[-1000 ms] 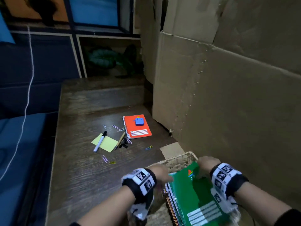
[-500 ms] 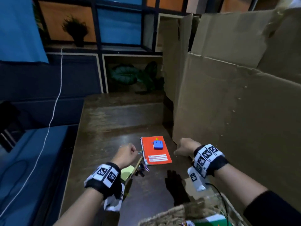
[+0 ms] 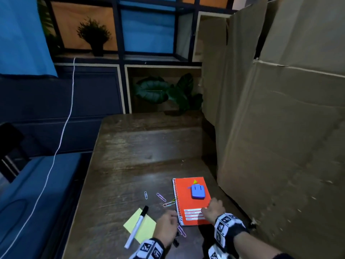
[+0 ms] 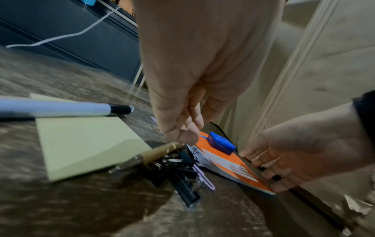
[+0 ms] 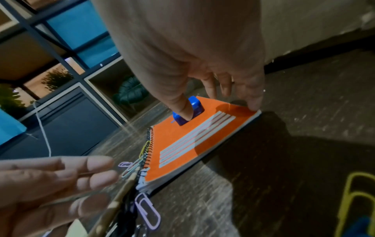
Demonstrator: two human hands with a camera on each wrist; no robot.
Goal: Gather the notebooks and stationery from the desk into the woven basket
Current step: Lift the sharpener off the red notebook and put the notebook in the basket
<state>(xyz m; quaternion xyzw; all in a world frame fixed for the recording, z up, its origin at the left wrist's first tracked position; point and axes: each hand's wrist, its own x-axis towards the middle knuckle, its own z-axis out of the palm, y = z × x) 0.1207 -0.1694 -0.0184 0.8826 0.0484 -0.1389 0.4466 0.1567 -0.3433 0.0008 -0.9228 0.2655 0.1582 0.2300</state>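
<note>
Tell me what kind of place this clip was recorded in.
Probably a home or office study corner: a worn wooden desk, cube shelving holding potted plants, and large cardboard sheets standing beside the desk.

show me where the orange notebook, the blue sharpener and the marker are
orange notebook (image 3: 183, 195), head view, bare cover left of sharpener
blue sharpener (image 3: 197, 193), head view, top face
marker (image 3: 137, 226), head view, mid-barrel

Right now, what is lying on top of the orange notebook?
A small blue sharpener sits on the orange notebook, and the right hand touches its near corner. Printing under the hand is hidden.
</note>
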